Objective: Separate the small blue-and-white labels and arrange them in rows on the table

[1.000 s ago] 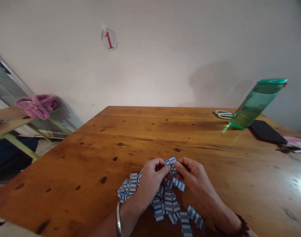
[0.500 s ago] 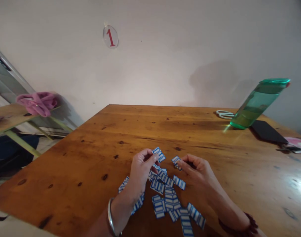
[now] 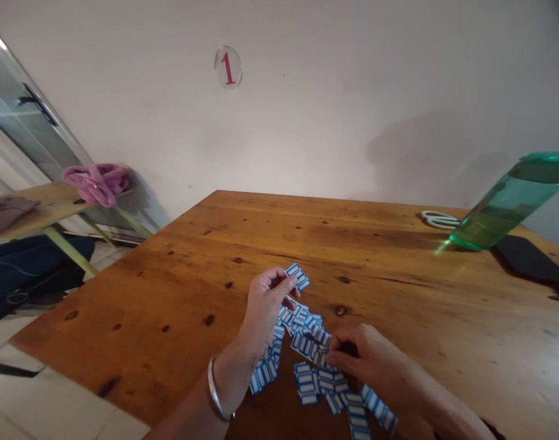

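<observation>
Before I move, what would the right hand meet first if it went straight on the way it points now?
Most likely the blue-and-white pieces just left of the right hand; the picture doesn't settle its height above them, or whether it already touches one.

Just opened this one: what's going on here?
A person sits or stands at a wooden table, handling small blue-and-white pieces. The left hand holds one striped piece up between thumb and fingers. The right hand is down at the loose pieces scattered below; whether it grips one is hard to tell. A green bottle is farther off on the right.
</observation>
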Tool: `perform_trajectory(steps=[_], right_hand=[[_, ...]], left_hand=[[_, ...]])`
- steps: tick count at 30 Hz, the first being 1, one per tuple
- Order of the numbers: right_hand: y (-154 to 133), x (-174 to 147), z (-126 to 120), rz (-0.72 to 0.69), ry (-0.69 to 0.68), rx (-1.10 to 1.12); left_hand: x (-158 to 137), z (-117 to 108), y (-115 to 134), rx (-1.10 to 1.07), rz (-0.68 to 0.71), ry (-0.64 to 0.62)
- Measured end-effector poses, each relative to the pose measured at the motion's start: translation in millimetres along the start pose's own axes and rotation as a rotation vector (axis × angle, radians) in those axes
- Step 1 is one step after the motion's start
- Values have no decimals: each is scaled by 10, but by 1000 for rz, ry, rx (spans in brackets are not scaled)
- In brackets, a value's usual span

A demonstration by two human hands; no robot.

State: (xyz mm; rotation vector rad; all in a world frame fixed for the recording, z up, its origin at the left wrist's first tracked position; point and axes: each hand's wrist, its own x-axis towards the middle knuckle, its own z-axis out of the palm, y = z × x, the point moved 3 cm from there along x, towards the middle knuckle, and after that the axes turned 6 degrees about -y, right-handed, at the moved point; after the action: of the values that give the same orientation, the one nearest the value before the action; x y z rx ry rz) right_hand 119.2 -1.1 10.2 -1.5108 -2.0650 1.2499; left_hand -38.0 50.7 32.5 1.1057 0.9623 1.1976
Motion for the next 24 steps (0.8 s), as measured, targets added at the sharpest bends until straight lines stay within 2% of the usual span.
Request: perform_trajectory(steps=[2, 6, 9, 12, 15, 20, 24], right_hand=[[-11, -15, -18, -6, 16, -47], [5, -12, -107, -4, 253, -195], [26, 11, -110, -23, 330, -240], [2, 45, -74, -116, 341, -288], [-29, 85, -13, -218, 293, -388], [43, 140, 100, -200, 185, -586], [72, 133, 104, -213, 208, -598]], left_hand=[[4, -3, -9, -5, 3, -1], [9, -12, -3, -6, 16, 0], [12, -26, 24, -6, 23, 26], [14, -42, 58, -29, 32, 43], [16, -64, 86, -57, 50, 58], [22, -97, 112, -78, 82, 63], [16, -101, 124, -102, 77, 74]])
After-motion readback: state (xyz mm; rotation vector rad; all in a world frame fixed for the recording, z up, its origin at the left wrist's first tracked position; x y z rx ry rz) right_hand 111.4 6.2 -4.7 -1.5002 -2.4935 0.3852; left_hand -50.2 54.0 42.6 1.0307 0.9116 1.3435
